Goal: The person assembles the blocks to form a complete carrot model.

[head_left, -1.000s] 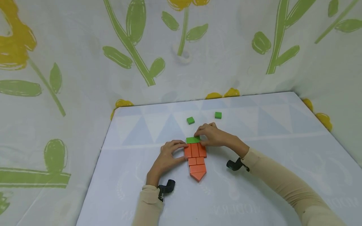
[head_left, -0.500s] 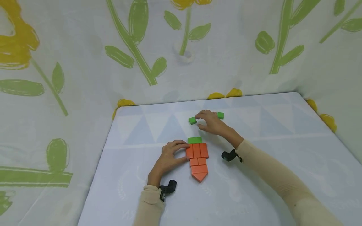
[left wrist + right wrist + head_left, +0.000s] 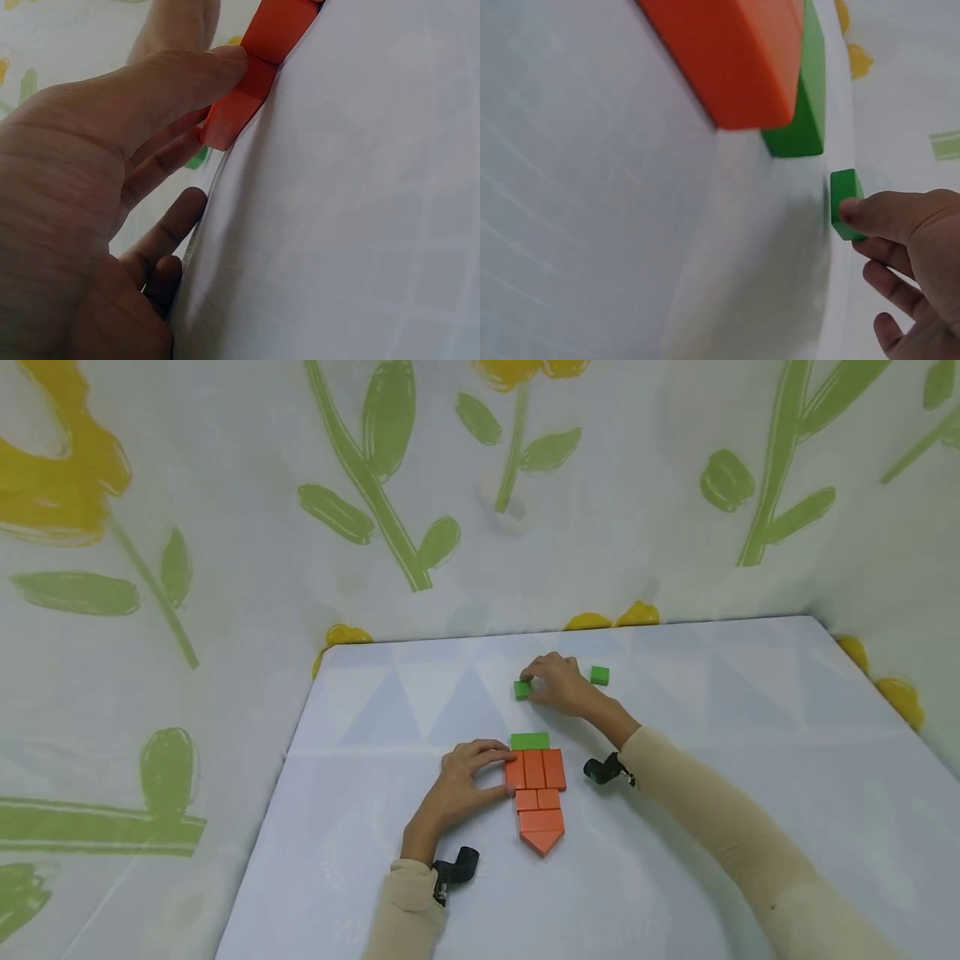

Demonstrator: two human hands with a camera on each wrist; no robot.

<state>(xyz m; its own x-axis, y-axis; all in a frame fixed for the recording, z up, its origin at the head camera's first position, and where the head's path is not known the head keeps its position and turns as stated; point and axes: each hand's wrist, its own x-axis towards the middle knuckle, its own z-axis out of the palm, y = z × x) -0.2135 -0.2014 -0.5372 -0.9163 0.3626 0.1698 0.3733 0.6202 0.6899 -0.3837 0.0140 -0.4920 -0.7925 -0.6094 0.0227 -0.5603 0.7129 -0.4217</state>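
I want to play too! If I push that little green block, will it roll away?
Probably not: the green block has flat faces, so it should slide, not roll. It looks stiff, and the right hand pinches it with fingertips alone, so it is likely light.

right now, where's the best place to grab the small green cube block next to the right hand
Pinch the small green cube block across two opposite side faces, coming down from above. It lies flat and alone on the white table, apart from the flat green rectangular block and orange blocks, so its sides are free. The right hand already touches it with its fingertips.
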